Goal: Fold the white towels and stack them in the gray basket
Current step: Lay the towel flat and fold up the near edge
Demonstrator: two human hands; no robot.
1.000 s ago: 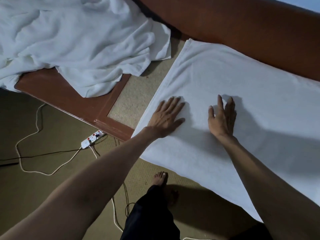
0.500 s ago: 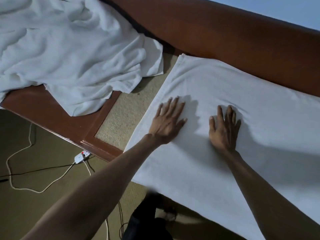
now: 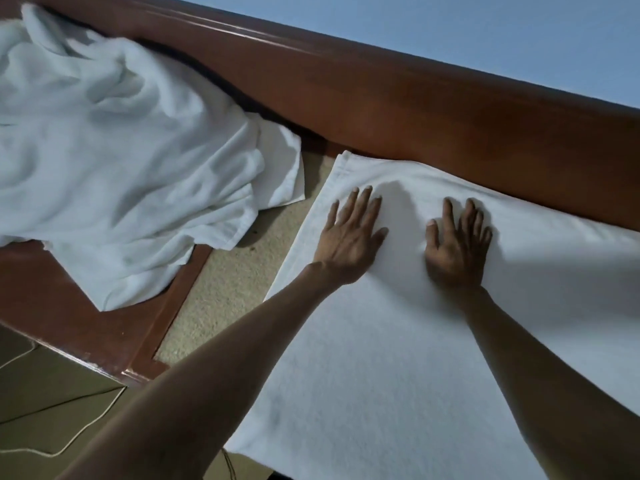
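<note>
Left hand (image 3: 349, 237) and right hand (image 3: 457, 244), both flat-fingered and gripping nothing, are pressing the flat white terry towel (image 3: 398, 358) lying against the reddish-brown wooden rail (image 3: 381, 109), probably smoothing it before folding.

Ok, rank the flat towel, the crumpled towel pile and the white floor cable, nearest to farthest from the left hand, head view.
1. The flat towel: directly under the left hand, which presses flat on it.
2. The crumpled towel pile: off to the hand's left, not touching it.
3. The white cable: down on the floor, far lower left.
</note>
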